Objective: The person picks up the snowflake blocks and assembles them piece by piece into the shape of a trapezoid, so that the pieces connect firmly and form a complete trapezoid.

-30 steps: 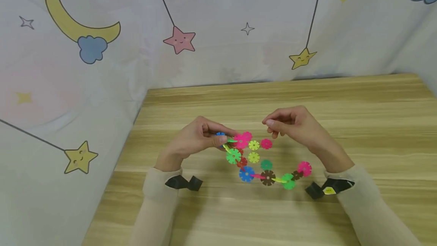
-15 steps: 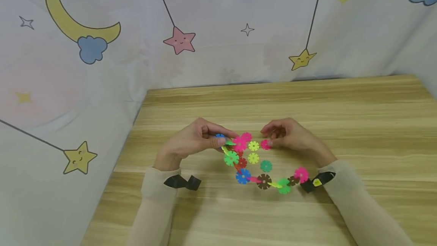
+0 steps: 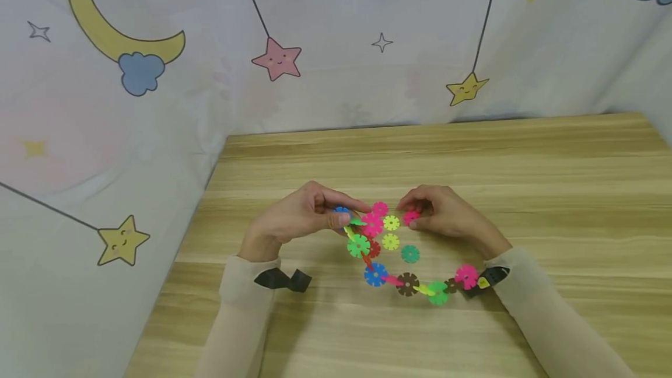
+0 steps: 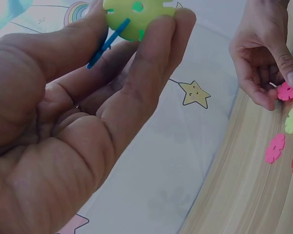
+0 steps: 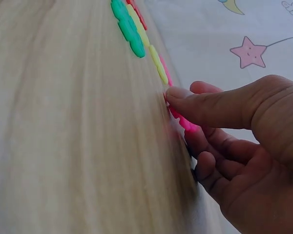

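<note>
My left hand (image 3: 301,212) holds one end of a chain of slotted snowflake discs (image 3: 375,275) between thumb and fingers. In the left wrist view a yellow-green disc (image 4: 149,22) and an edge-on blue disc (image 4: 109,43) show at its fingertips. The chain, with blue, green, pink and brown discs, curves down and rightward to a pink end disc (image 3: 466,277) by the right wrist. My right hand (image 3: 446,214) pinches a small pink snowflake disc (image 3: 411,218) at the tabletop; in the right wrist view, thumb and fingers partly hide that disc (image 5: 186,124).
Between the hands lie loose small discs: a pink one (image 3: 380,209), a yellow one (image 3: 391,223), another yellow one (image 3: 391,242), a teal one (image 3: 410,254) and a red one (image 3: 374,248) partly behind the chain. A printed cloth (image 3: 336,92) hangs behind the wooden table (image 3: 472,156).
My right hand has come down and leftward from above the table and taken hold of the small pink disc. The chain's right end sank slightly. My left hand has barely moved.
</note>
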`<state>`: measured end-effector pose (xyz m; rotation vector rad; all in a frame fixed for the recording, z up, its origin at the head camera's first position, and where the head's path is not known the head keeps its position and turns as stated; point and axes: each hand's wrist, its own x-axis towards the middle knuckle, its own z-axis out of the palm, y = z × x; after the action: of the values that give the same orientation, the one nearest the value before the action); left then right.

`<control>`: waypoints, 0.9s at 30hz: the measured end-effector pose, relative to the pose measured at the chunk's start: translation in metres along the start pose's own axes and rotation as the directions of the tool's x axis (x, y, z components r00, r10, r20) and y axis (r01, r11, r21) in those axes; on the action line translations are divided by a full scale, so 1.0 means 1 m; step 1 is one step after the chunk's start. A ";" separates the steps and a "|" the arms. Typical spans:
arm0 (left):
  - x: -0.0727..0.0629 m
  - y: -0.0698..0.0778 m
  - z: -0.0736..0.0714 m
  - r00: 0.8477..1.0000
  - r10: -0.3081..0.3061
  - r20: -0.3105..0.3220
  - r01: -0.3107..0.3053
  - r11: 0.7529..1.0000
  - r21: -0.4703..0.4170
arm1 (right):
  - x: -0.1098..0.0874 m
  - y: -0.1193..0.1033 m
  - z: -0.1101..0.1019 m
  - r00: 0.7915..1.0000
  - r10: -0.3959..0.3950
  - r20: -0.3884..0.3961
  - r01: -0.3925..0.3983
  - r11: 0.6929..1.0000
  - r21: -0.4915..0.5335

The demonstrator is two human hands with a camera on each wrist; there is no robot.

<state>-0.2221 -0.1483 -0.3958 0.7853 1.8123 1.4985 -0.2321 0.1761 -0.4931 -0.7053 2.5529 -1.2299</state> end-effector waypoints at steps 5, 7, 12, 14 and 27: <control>0.001 -0.001 -0.001 1.000 0.001 0.007 -0.002 1.000 0.004 | -0.001 -0.003 -0.003 0.999 0.051 -0.015 -0.051 0.998 0.027; 0.001 -0.001 0.000 1.000 0.003 0.002 -0.003 1.000 0.004 | -0.001 -0.004 -0.005 0.997 0.077 -0.021 -0.076 0.996 0.045; 0.001 0.000 0.001 1.000 -0.003 -0.021 0.003 1.000 -0.010 | -0.004 -0.011 -0.012 0.994 0.090 -0.065 -0.081 0.989 0.120; 0.001 0.000 0.001 1.000 -0.002 -0.027 0.001 1.000 -0.011 | -0.006 -0.015 -0.016 0.993 0.074 -0.087 -0.062 0.988 0.140; 0.002 0.000 0.001 0.997 0.027 -0.069 -0.028 1.000 -0.010 | -0.015 -0.046 -0.031 0.996 0.039 -0.085 -0.022 0.980 0.197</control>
<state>-0.2227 -0.1464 -0.3963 0.7646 1.8487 1.5704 -0.2169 0.1802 -0.4377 -0.5785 2.4548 -1.5082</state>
